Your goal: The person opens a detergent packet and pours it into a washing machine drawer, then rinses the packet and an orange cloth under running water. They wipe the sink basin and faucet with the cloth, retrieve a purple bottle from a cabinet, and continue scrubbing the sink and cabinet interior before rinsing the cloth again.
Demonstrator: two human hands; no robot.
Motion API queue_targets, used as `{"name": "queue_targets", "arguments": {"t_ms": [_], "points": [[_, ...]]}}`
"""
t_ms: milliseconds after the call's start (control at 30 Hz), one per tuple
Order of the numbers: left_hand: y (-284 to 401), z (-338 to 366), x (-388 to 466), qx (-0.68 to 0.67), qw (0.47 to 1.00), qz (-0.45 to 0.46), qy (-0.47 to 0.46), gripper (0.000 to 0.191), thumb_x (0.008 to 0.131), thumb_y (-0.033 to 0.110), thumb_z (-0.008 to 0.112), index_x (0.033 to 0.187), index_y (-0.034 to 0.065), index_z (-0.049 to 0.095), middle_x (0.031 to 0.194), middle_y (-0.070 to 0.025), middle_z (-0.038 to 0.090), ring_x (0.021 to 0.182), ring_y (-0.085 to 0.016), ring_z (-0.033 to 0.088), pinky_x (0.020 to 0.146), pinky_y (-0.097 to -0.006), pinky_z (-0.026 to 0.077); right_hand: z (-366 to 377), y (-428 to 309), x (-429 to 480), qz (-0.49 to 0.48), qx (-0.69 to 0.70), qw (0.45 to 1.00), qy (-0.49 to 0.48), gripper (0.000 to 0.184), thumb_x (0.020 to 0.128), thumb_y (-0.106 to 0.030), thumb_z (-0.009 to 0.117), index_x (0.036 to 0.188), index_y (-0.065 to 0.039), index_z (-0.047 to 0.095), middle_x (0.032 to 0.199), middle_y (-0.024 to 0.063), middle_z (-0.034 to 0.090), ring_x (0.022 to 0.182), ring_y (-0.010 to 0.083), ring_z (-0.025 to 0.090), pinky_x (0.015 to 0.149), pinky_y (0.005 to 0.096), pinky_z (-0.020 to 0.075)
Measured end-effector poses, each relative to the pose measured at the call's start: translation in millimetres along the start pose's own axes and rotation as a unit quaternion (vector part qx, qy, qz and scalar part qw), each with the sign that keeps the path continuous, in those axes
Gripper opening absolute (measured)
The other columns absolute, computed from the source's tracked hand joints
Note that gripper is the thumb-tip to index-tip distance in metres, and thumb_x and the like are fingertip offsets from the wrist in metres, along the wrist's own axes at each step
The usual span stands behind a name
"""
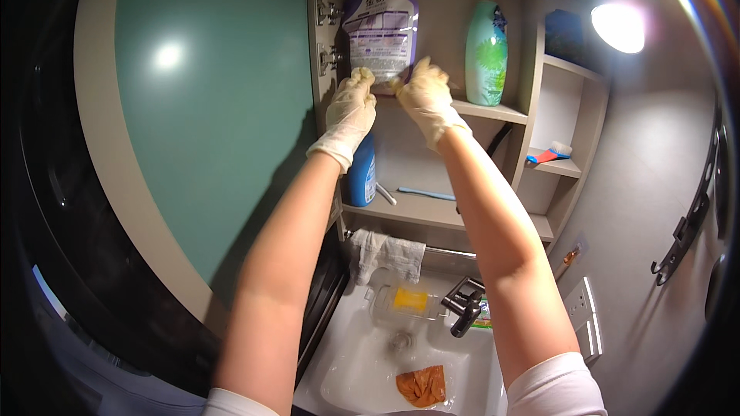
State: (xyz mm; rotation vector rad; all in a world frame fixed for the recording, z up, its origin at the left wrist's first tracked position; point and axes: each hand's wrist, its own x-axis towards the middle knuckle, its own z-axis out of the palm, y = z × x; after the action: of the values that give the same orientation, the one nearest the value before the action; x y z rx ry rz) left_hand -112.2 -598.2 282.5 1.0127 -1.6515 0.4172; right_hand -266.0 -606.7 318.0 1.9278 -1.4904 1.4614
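A purple-and-clear spouted refill pouch stands upright on the cabinet's upper shelf, bearing printed writing. Both my hands wear pale rubber gloves and reach up to its base. My left hand has its fingers closed at the pouch's lower left corner. At the lower right edge, my right hand has its thumb over the pouch front; its fingers are blurred, so a firm hold cannot be made out. To the right of it stands a green pump bottle. Below my left wrist a blue bottle is partly hidden.
An open green-panelled cabinet door stands at left. A light-blue toothbrush lies on the lower shelf; a brush sits in a side cubby. Below are a grey cloth, a dark faucet, and a white sink containing an orange cloth.
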Motion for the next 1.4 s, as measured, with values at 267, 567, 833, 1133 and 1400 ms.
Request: {"name": "queue_targets", "arguments": {"t_ms": [267, 567, 833, 1133, 1400], "points": [[28.0, -3.5, -253.8, -0.384, 0.9, -0.125, 0.163, 0.021, 0.094, -0.008, 0.045, 0.101, 0.0008, 0.063, 0.113, -0.0108, 0.063, 0.103, -0.02, 0.063, 0.096, -0.034, 0.051, -77.9, 35.4, -294.9, -0.201, 0.277, 0.938, 0.053, 0.017, 0.09, -0.003, 0.051, 0.1, 0.004, 0.064, 0.09, 0.0126, 0.067, 0.067, 0.0159, 0.06, 0.07, 0.0281, 0.0505], [16.7, 53.4, -604.2, -0.291, 0.502, -0.8, -0.154, 0.036, 0.092, 0.019, 0.057, 0.126, 0.0096, 0.055, 0.118, -0.006, 0.057, 0.106, -0.019, 0.056, 0.089, -0.0334, 0.046, -26.1, 204.8, -627.3, 0.446, -0.046, 0.758, -0.473, 0.042, 0.087, -0.03, 0.066, 0.126, -0.016, 0.061, 0.102, 0.0141, 0.069, 0.087, 0.0214, 0.067, 0.075, 0.03, 0.0519], [42.8, 104.6, -706.7, -0.156, 0.378, -0.806, -0.429, 0.052, 0.097, 0.044, 0.046, 0.135, 0.0091, 0.05, 0.129, -0.0152, 0.054, 0.118, -0.029, 0.052, 0.093, -0.044, 0.046, 116.8, 172.0, -780.8, 0.543, 0.059, 0.669, -0.504, 0.076, 0.085, -0.019, 0.063, 0.15, -0.018, 0.023, 0.138, 0.0261, 0.039, 0.124, 0.0355, 0.048, 0.103, 0.0366, 0.0386], [25.8, 112.8, -731.0, -0.462, 0.3, -0.822, -0.144, 0.015, 0.096, 0.024, 0.054, 0.107, 0.014, 0.056, 0.097, -0.0028, 0.058, 0.087, -0.017, 0.056, 0.078, -0.0293, 0.048, 82.2, 120.3, -697.3, 0.496, 0.236, 0.686, -0.477, 0.035, 0.091, -0.029, 0.055, 0.119, -0.008, 0.061, 0.106, 0.0237, 0.065, 0.096, 0.0369, 0.063, 0.083, 0.0397, 0.0498], [62.4, 131.7, -688.8, -0.35, 0.3, -0.878, -0.129, 0.021, 0.097, 0.032, 0.052, 0.106, 0.0141, 0.056, 0.091, 0.0004, 0.056, 0.08, -0.015, 0.052, 0.073, -0.0276, 0.046, 81.1, 150.1, -687.6, 0.416, 0.107, 0.749, -0.504, 0.033, 0.091, -0.035, 0.051, 0.098, -0.008, 0.066, 0.091, 0.0256, 0.064, 0.088, 0.0412, 0.063, 0.081, 0.0439, 0.0487]]}}
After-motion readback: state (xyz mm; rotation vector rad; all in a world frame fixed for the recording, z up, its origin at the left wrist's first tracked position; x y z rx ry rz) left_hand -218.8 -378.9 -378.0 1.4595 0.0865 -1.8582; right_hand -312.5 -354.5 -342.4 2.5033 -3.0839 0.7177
